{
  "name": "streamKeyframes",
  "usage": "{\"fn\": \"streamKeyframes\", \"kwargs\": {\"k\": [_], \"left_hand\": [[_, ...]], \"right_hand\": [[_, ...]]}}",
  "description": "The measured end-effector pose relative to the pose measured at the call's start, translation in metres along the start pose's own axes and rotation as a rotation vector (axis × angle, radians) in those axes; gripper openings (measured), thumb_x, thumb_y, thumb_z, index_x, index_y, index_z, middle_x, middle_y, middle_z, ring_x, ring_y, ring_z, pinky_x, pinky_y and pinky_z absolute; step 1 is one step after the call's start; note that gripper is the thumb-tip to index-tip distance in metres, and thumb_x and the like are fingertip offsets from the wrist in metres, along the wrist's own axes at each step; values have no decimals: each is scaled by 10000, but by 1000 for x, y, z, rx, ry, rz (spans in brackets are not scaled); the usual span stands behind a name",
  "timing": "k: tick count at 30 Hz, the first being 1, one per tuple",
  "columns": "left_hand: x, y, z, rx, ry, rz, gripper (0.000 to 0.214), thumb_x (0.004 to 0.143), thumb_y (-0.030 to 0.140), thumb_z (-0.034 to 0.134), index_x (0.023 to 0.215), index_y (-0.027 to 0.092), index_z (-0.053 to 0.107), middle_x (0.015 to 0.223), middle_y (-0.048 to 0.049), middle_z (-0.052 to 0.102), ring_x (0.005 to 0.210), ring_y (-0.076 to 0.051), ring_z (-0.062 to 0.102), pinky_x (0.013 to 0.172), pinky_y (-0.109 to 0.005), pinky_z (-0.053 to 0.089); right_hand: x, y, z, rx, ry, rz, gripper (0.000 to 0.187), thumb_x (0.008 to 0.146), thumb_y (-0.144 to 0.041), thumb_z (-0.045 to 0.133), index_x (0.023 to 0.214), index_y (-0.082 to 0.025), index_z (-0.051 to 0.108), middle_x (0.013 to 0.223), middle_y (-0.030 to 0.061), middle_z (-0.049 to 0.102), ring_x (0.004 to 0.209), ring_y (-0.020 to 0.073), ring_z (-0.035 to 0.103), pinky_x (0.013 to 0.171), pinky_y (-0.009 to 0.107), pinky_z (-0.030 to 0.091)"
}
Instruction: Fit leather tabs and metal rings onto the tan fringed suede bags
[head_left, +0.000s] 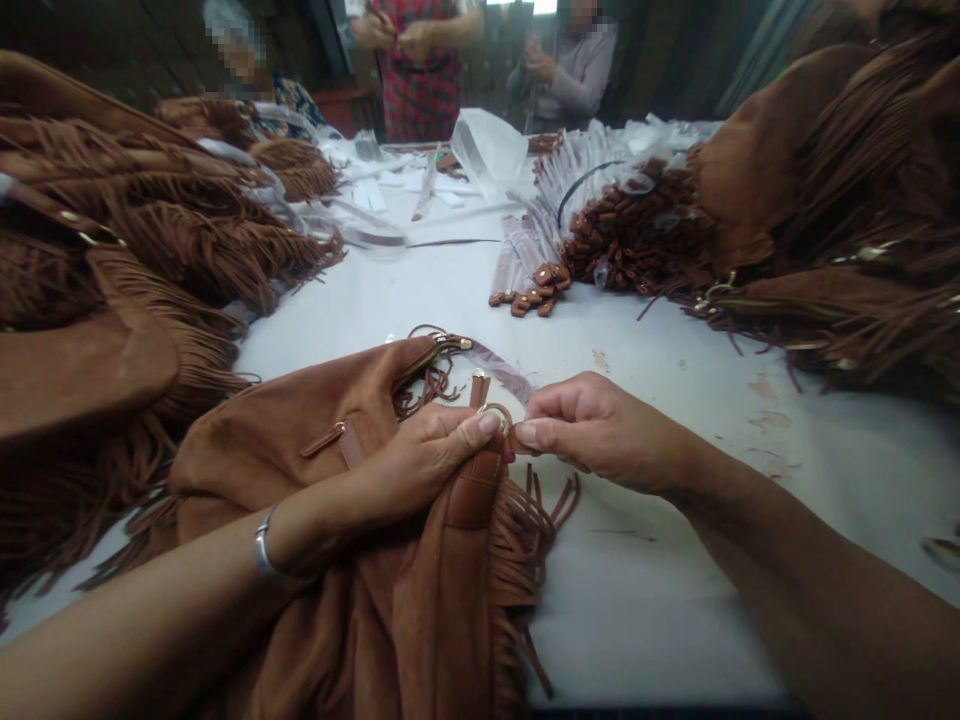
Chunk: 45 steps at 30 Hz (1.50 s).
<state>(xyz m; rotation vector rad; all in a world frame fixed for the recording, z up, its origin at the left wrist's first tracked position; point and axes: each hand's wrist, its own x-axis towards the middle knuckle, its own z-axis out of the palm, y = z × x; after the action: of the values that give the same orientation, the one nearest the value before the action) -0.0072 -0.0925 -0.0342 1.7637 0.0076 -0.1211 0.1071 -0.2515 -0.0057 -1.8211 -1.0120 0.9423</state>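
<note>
A brown suede bag (pixel 277 430) with fringe lies in front of me, its zipped opening toward the back. My left hand (pixel 435 450) is closed on the bag's edge, thumb against a gold metal ring (pixel 495 412). From the right, my right hand (pixel 585 425) pinches the end of a brown leather strap (pixel 519 440) at that ring. Part of a plastic-wrapped strap (pixel 499 370) runs behind my right fingers; whether it is the same strap I cannot tell. A small zip pull (pixel 324 440) hangs on the bag's side.
Fringed bags are heaped at the left (pixel 135 220) and right (pixel 825 200). A bundle of plastic-wrapped straps (pixel 637 220) lies behind, with several loose straps (pixel 529 285) beside it. Across the white table (pixel 420 290), people (pixel 424 60) stand at the far side.
</note>
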Motion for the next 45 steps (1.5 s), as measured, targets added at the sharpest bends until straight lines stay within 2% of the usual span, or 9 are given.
{"fn": "streamKeyframes", "kwargs": {"k": [7,13,16,24,28,33,37,42,45], "left_hand": [[0,-3,-2,36,-51,32,420,927,401,326,827,111,612,795,-41,587,755,-145,531,730,-245,422],[-2,0,-3,-52,-80,-1,415,914,415,359,829,99,615,773,-47,585,735,-143,529,692,-235,429],[-1,0,-6,-89,-147,36,399,919,386,350,842,100,616,816,-62,591,800,-164,543,775,-263,428],[-1,2,-11,-34,-215,70,427,931,384,311,851,104,624,841,-72,600,825,-169,551,807,-261,420],[-3,6,-12,-11,-247,59,444,934,394,301,879,100,628,849,-68,599,826,-164,549,809,-252,415],[-5,13,-11,37,-408,53,463,936,410,290,892,107,637,843,-64,622,812,-155,563,797,-232,420],[-2,18,-11,38,-490,-7,485,914,461,326,863,109,655,775,-55,618,727,-140,556,704,-206,436],[3,17,-8,-138,-767,-156,502,868,529,383,859,138,699,792,-73,651,695,-169,562,694,-246,447],[4,14,-6,-170,-789,-198,494,859,524,407,856,134,709,766,-82,654,691,-181,566,698,-263,447]], "right_hand": [[0,-1,-2,-136,-1,0,229,741,-286,526,580,-124,530,516,-43,375,498,72,332,450,209,216],[-1,-3,-5,101,-107,27,223,723,-304,546,606,-114,540,494,-65,351,457,53,285,432,204,202],[-1,-3,-4,222,-160,44,216,734,-299,556,655,-99,563,472,-78,345,425,42,256,409,199,177],[0,1,-1,314,-160,41,245,756,-327,598,667,-102,561,449,-88,344,391,29,218,373,196,121],[-1,0,-1,291,-126,0,274,774,-332,597,624,-109,540,470,-74,367,421,39,280,400,185,204],[-4,-6,-7,140,-238,-264,209,833,-259,544,712,-102,608,746,46,614,675,117,526,602,219,402],[-6,-3,-11,-28,-257,-297,249,847,-290,531,724,-92,619,692,35,600,629,108,508,570,208,388],[-2,7,-9,-75,-479,-316,323,853,-354,521,745,-68,626,613,13,542,570,87,463,528,196,359],[0,11,-8,-32,-523,-296,317,846,-345,531,759,-54,623,614,10,527,573,83,450,519,190,351]]}}
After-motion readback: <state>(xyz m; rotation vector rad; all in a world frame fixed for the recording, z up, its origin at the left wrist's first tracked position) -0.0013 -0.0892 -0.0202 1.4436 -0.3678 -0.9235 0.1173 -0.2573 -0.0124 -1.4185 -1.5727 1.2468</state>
